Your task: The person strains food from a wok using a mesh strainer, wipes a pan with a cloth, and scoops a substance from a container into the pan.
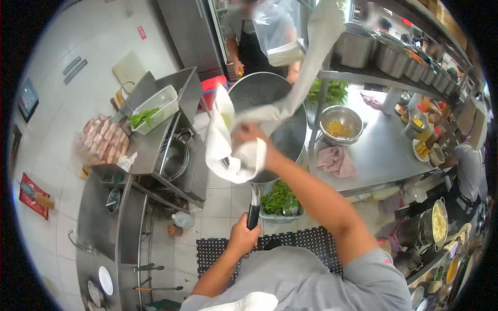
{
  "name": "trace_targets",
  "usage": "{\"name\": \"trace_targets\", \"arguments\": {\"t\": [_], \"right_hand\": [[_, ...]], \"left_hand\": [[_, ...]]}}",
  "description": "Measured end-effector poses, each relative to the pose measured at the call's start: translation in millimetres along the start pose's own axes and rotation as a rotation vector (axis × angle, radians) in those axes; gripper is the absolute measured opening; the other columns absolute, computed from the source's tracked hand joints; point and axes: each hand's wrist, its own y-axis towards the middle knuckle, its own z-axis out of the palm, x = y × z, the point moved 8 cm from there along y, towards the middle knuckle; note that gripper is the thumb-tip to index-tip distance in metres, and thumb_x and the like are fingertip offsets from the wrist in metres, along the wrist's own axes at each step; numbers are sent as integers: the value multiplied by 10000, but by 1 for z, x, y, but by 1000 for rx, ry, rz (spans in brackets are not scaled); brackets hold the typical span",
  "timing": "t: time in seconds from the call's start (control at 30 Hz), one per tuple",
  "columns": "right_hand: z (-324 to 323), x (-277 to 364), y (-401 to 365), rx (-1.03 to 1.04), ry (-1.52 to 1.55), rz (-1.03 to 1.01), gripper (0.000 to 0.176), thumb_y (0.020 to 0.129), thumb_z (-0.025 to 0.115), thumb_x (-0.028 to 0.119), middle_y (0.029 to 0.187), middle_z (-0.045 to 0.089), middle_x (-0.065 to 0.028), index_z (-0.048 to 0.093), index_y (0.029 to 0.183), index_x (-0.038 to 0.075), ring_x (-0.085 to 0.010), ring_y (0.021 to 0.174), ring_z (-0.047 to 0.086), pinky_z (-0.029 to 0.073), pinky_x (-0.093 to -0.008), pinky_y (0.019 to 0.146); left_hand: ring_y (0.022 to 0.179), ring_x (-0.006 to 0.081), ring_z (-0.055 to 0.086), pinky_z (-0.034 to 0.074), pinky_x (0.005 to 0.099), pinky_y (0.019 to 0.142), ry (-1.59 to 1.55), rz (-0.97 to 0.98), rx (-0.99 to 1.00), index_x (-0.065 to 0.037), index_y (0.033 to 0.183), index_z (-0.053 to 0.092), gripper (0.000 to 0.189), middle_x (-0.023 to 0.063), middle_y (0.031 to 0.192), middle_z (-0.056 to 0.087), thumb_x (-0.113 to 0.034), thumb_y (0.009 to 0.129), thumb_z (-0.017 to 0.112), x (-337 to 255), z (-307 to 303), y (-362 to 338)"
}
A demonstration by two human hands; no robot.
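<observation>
My left hand (241, 237) grips the black handle (253, 213) of a large dark pan (267, 111), held up in front of me with its inside facing me. My right hand (248, 139) presses a white cloth (228, 150) against the lower inside of the pan. The cloth hangs in folds below and to the left of my hand. A long white strip of cloth (316, 46) runs from the pan up to the top of the view.
A person in a dark apron (254, 46) stands behind the pan. Steel counter (378, 150) at right carries a bowl of yellow food (341, 126) and a pink rag (337, 161). A stove and sink unit (155, 150) stands left. Greens in a tub (280, 202) sit on the floor beside a black mat (295, 243).
</observation>
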Motion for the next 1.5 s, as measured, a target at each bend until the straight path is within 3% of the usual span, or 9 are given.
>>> {"name": "trace_targets", "arguments": {"t": [0.07, 0.33, 0.43, 0.63, 0.73, 0.87, 1.03, 1.1, 1.5], "right_hand": [[22, -15, -43, 327, -138, 84, 318, 802, 584, 255, 1061, 541, -155, 574, 1086, 112, -314, 974, 543, 438, -349, 863], [-37, -16, -8, 21, -644, 411, 212, 802, 560, 209, 907, 627, -170, 653, 949, 88, -326, 827, 611, 505, -421, 696], [0, 30, -37, 56, -379, -210, 166, 771, 551, 143, 871, 636, -163, 642, 896, 81, -326, 817, 617, 502, -422, 676], [-78, -63, -22, 96, -665, 558, 294, 761, 559, 134, 1019, 561, -147, 562, 1052, 95, -316, 986, 533, 423, -404, 847], [-50, 28, -13, -245, -478, -115, 262, 735, 544, 46, 1005, 532, -170, 534, 996, 58, -336, 975, 536, 469, -431, 789], [-5, -11, -61, 347, -672, -53, 251, 765, 561, 180, 906, 562, -111, 601, 1012, 176, -256, 945, 558, 453, -423, 777], [-85, -30, -70, 26, -1285, 116, 200, 763, 546, 189, 966, 591, -55, 642, 927, 125, -240, 988, 507, 394, -400, 808], [-105, -22, -88, -94, -1276, 189, 194, 763, 543, 193, 990, 591, -59, 646, 902, 105, -255, 1006, 495, 379, -403, 827], [-96, -46, -440, -192, -220, 1101, 345, 835, 578, 334, 967, 648, -149, 624, 1072, 87, -293, 886, 621, 480, -359, 775]], "left_hand": [[400, 127, 504, 408, 290, 384, -38, -9, -3, -29, 823, 440, 166, 46, 546, 503, -132, 785, 566, 5, -4, 1], [397, 106, 475, 394, 268, 375, 58, -16, 54, -12, 895, 443, 160, 23, 567, 486, -72, 800, 557, -2, -3, -13], [416, 120, 518, 428, 278, 407, 34, 9, 50, -12, 877, 459, 203, 52, 563, 528, -142, 786, 584, 4, -8, -7], [420, 134, 531, 442, 292, 423, 93, -19, 73, -18, 870, 470, 200, 64, 556, 532, -157, 785, 585, 5, -4, -17], [423, 151, 544, 445, 303, 426, 144, 6, 45, -16, 857, 468, 196, 75, 553, 540, -158, 786, 582, 1, -6, -12], [398, 124, 511, 416, 283, 394, 101, 33, 38, -25, 842, 447, 168, 40, 536, 505, -109, 794, 584, -2, -10, -6], [409, 137, 526, 419, 294, 397, 146, 66, -54, -31, 801, 440, 157, 46, 533, 511, -100, 795, 580, 2, -9, -1], [481, 265, 563, 435, 379, 493, 265, 106, -155, -20, 831, 476, 179, 131, 562, 531, -156, 790, 585, 12, -8, 2], [417, 148, 455, 426, 288, 407, -394, 327, -108, -18, 951, 343, 170, 77, 626, 455, 7, 842, 471, -26, 15, 32]]}}
